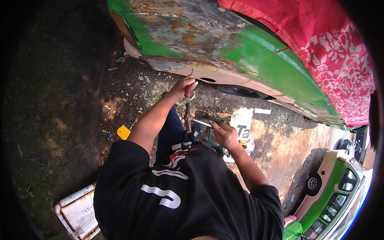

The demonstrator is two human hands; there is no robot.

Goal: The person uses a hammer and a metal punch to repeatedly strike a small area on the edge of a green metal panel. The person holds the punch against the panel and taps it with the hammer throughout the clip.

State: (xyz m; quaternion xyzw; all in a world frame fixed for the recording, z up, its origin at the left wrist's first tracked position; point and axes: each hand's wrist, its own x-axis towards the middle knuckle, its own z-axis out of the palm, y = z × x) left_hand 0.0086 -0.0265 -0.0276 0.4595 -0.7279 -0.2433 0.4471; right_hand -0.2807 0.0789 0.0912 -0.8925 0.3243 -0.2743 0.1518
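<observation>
My left hand (184,85) is closed around the red handle of a screwdriver (188,91). Its thin shaft points up at the lower edge of a green car body (260,52); whether the tip touches the metal I cannot tell. Bare, rusty and scraped patches cover much of that panel, with green paint left around them. In my right hand (225,135) is a hammer (202,123), gripped by its metal handle. The hammer's head (188,116) hangs below the screwdriver handle, apart from it, in front of my legs.
A red patterned cloth (332,52) drapes over the car's upper right. Beneath the body shows a dark wheel (239,91). Printed sheets (241,120) and a yellow piece (123,132) lie on the ground. A white sign board (76,216) is at lower left, another green vehicle (328,192) at right.
</observation>
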